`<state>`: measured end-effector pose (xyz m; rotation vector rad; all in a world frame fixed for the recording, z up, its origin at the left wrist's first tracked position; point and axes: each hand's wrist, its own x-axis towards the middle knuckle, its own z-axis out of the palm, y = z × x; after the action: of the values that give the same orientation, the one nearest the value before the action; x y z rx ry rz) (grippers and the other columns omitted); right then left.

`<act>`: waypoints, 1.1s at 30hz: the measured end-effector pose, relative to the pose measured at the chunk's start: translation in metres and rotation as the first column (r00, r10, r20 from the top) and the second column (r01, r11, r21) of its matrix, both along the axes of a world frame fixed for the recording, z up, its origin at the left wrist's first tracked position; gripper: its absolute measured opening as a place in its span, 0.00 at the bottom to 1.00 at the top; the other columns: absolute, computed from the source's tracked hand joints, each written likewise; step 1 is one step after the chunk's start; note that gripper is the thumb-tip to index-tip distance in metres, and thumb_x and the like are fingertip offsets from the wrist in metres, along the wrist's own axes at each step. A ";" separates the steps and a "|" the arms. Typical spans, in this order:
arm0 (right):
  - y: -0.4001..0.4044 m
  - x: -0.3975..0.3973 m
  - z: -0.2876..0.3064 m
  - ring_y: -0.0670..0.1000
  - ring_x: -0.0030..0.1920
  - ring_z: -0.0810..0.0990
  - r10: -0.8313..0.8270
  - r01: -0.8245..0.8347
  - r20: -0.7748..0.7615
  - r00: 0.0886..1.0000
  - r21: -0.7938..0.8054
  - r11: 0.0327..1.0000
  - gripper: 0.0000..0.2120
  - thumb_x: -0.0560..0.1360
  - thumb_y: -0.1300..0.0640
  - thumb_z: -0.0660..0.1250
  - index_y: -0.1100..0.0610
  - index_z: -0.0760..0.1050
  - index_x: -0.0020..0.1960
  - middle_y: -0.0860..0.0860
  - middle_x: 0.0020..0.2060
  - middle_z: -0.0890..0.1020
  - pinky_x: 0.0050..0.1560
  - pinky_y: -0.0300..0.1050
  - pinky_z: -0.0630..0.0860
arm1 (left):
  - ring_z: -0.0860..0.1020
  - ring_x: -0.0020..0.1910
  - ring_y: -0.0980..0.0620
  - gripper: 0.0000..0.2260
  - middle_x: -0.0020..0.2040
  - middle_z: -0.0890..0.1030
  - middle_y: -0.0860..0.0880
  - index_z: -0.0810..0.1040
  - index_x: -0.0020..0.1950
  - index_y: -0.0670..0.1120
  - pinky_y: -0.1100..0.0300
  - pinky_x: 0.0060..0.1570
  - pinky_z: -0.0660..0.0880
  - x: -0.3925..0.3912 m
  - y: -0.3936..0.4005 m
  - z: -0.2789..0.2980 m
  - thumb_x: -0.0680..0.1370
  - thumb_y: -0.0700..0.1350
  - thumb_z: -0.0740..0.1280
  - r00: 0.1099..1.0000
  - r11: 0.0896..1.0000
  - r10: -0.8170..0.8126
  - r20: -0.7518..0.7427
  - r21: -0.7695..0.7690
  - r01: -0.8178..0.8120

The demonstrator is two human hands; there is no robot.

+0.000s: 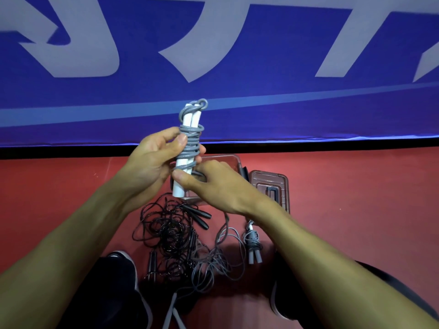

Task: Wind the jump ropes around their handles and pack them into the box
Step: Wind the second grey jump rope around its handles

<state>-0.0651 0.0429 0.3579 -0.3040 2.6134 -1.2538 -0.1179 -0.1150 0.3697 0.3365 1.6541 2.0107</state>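
Observation:
A jump rope with two white handles (190,119) held side by side stands upright in the air, grey cord coiled around them. My left hand (152,160) grips the handles from the left, thumb on the coils. My right hand (213,184) pinches the grey cord at the lower part of the handles. Behind my hands a clear plastic box (228,160) sits on the red floor, mostly hidden. A wound grey rope (253,243) lies on the floor to the right. Tangled black ropes (171,231) and a loose grey rope (213,262) lie below.
The box lid (270,188) lies flat to the right of the box. A blue banner (237,67) with white lettering stands just beyond the box. My dark shoes (123,264) rest on the red floor on both sides of the rope pile.

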 end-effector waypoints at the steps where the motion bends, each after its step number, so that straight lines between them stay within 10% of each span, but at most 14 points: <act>1: 0.000 0.000 -0.001 0.42 0.32 0.75 -0.007 0.007 0.007 1.000 0.034 0.999 0.24 0.81 0.35 0.59 0.53 0.75 0.37 0.44 0.29 0.77 0.37 0.40 0.68 | 0.82 0.47 0.50 0.18 0.49 0.84 0.44 0.75 0.65 0.41 0.59 0.48 0.80 -0.001 0.000 -0.001 0.77 0.47 0.66 0.999 0.999 0.033 -0.024 -0.027 -0.033; 8: -0.003 -0.001 -0.003 0.48 0.32 0.73 0.022 -0.022 -0.096 0.995 0.007 1.000 0.23 0.82 0.42 0.63 0.59 0.73 0.38 0.52 0.29 0.77 0.38 0.44 0.69 | 0.81 0.38 0.55 0.21 0.39 0.83 0.53 0.70 0.56 0.45 0.63 0.40 0.78 0.001 0.010 -0.002 0.71 0.47 0.78 0.962 0.966 0.175 -0.210 -0.153 -0.209; 12: -0.003 -0.001 -0.004 0.45 0.31 0.69 -0.006 -0.004 -0.136 0.991 -0.079 0.997 0.20 0.83 0.45 0.62 0.54 0.68 0.36 0.46 0.28 0.71 0.36 0.40 0.65 | 0.83 0.47 0.53 0.19 0.50 0.86 0.48 0.75 0.62 0.41 0.62 0.45 0.79 0.004 0.009 0.002 0.81 0.55 0.65 0.996 0.992 0.083 -0.037 -0.094 -0.087; 18: -0.003 -0.003 -0.005 0.42 0.52 0.79 -0.002 -0.002 -0.017 1.000 -0.229 0.973 0.05 0.81 0.44 0.65 0.44 0.77 0.53 0.40 0.54 0.76 0.56 0.45 0.76 | 0.83 0.49 0.48 0.19 0.53 0.83 0.42 0.74 0.69 0.40 0.59 0.46 0.81 0.006 0.005 0.003 0.81 0.47 0.65 0.999 1.000 -0.028 0.046 -0.002 0.028; 25: 0.004 -0.003 -0.005 0.52 0.54 0.78 0.067 -0.073 0.046 0.997 0.122 0.990 0.23 0.80 0.34 0.59 0.45 0.74 0.68 0.45 0.59 0.78 0.57 0.47 0.72 | 0.83 0.47 0.47 0.19 0.50 0.83 0.42 0.73 0.69 0.38 0.57 0.48 0.82 0.005 0.003 -0.003 0.79 0.43 0.66 0.997 0.993 -0.068 -0.036 -0.104 0.064; 33: 0.019 -0.006 0.000 0.45 0.27 0.67 -0.002 -0.012 0.077 0.997 0.182 0.983 0.22 0.78 0.43 0.70 0.53 0.69 0.32 0.46 0.25 0.68 0.28 0.37 0.62 | 0.83 0.48 0.46 0.08 0.47 0.84 0.47 0.76 0.58 0.47 0.47 0.51 0.80 0.002 -0.002 -0.010 0.80 0.45 0.69 0.940 0.908 -0.087 -0.331 -0.414 -0.061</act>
<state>-0.0712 0.0619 0.3583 -0.2243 2.6343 -0.9947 -0.1163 -0.1173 0.3593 0.5592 2.2361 1.5854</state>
